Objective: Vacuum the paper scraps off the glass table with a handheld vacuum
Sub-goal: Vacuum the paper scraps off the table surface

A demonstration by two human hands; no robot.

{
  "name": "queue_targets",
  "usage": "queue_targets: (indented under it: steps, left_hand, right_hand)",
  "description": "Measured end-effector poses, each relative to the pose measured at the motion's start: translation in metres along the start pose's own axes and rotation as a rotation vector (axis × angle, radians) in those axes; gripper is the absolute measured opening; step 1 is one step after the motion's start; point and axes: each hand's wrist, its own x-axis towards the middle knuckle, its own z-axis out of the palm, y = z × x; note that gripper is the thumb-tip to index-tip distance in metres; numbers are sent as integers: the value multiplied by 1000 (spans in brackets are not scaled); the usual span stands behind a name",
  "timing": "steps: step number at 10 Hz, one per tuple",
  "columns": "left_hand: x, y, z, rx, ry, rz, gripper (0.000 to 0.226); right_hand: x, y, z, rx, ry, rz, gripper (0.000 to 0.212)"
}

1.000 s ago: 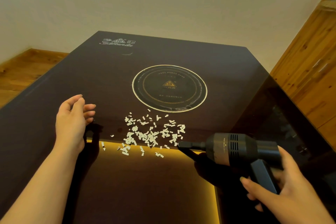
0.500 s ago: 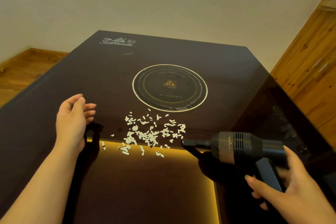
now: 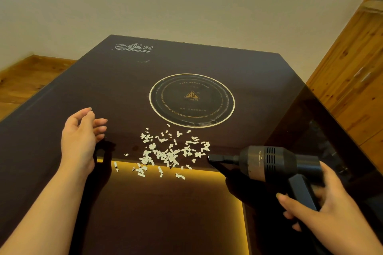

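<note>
A dark glass bench (image 3: 116, 93) fills the view, with a round gold-ringed burner mark (image 3: 192, 100) set toward its right half and a pale logo (image 3: 132, 48) near the far left corner. A loose heap of white paper scraps (image 3: 165, 153) lies on the glass just on the near side of the burner mark, about midway between the left and right edges, some of them over a glowing yellow strip (image 3: 207, 168) that shows through the glass. The right hand (image 3: 323, 207) has its grip wrapped around the handle of a black handheld vacuum (image 3: 267, 161), fingers curled about it. The vacuum lies roughly level, its narrow nozzle pointing left, the tip just beside the right fringe of the scraps; contact with them cannot be told. The left hand (image 3: 79, 141) holds nothing, its grip loosely open with fingers slightly curled, low over the bench to the left of the scraps and apart from them.
</note>
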Motion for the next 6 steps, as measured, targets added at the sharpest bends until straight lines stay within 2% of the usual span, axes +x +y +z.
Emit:
queue_targets:
  steps: [6]
  left_hand:
    - [1, -1, 1, 6, 2, -1, 22]
  right_hand:
    - [5, -1, 0, -29, -25, -56, 96]
